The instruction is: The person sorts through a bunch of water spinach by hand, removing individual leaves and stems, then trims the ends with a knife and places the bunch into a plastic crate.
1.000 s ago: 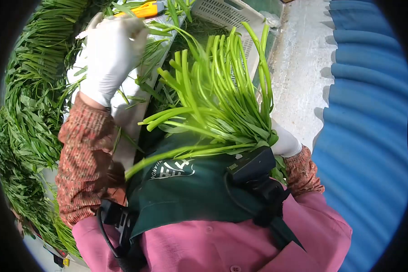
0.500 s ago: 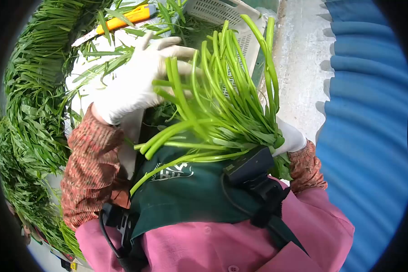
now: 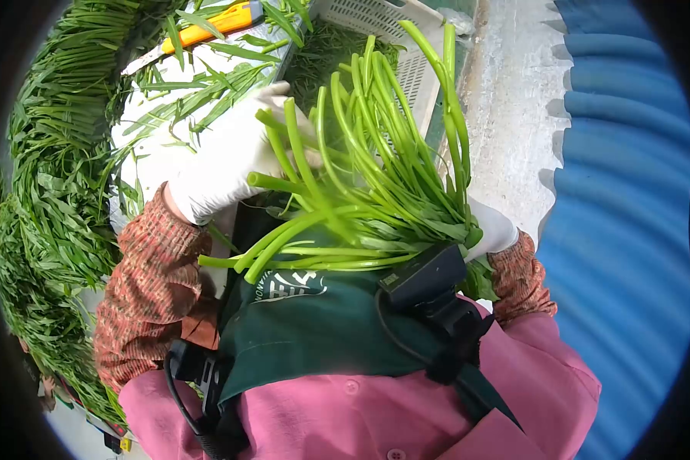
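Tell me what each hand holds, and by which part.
Right hand grips the bunch of green stems at its leafy end; left hand touches the fanned stem ends.

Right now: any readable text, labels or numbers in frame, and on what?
White print on the green apron: a logo with letters beside it, partly hidden under the stems, not readable.
Yellow utility knife: no legible marking.
White crate: none visible.
Nothing else carries text.

Yellow knife [image 3: 207,27], white crate [image 3: 391,31], blue sheet [image 3: 629,230].
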### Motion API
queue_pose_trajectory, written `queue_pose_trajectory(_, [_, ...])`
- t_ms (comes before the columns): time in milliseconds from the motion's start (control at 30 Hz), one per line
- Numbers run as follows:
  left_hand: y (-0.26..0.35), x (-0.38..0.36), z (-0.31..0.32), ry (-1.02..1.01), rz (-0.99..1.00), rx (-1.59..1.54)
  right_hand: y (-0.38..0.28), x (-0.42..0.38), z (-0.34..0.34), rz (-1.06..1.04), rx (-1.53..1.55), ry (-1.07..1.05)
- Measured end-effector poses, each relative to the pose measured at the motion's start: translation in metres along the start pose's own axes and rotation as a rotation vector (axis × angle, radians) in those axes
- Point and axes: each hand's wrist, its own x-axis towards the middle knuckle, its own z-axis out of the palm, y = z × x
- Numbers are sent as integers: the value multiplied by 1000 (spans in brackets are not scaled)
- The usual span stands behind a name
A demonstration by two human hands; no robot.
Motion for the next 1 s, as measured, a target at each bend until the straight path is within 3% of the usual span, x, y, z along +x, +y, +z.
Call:
queue_pose_trajectory(33, [-11, 0, 6, 158, -79, -266, 0, 0, 0, -20, -14, 10])
queue_pose_trajectory(67, [2, 4, -12, 90, -177, 30, -3, 1, 2, -55, -35, 36])
queue_pose_trajectory(167, [-6, -1, -35, 388, -524, -325, -10, 4, 8, -96, 3, 103])
queue_pose_trajectory(200, [-8, -5, -43, 414, -598, -212, -9, 3, 8, -85, 26, 92])
queue_pose_trajectory(267, [-1, -9, -56, 343, -518, 156, -6, 3, 6, -48, 63, 41])
queue_pose_trajectory(333, [17, -1, -59, 235, -96, 629, -6, 4, 4, -18, 37, -7])
queue_pose_trajectory(400, [23, -1, -42, 71, -24, 555, -12, 8, 5, -14, -23, -23])
queue_pose_trajectory(467, [24, -3, -31, -163, -72, 323, -12, 10, 5, -21, -38, -43])
queue_pose_trajectory(567, [10, -17, 4, -17, -519, -1188, -19, 13, 9, -39, -52, -12])
queue_pose_trajectory(667, [21, -30, 8, -44, -487, -1315, -15, 11, 8, -19, -82, -19])
queue_pose_trajectory(700, [13, -35, 10, -122, -434, -1213, -15, 11, 7, -19, -89, -29])
queue_pose_trajectory(800, [18, -24, 7, -45, -425, -1115, -22, 13, 8, -46, -103, -50])
queue_pose_trajectory(833, [19, -18, -5, -102, -306, -834, -23, 15, 9, -84, -117, -28])
queue_pose_trajectory(1000, [24, -20, -6, 30, -430, -743, -26, 19, 13, -185, -125, -5])
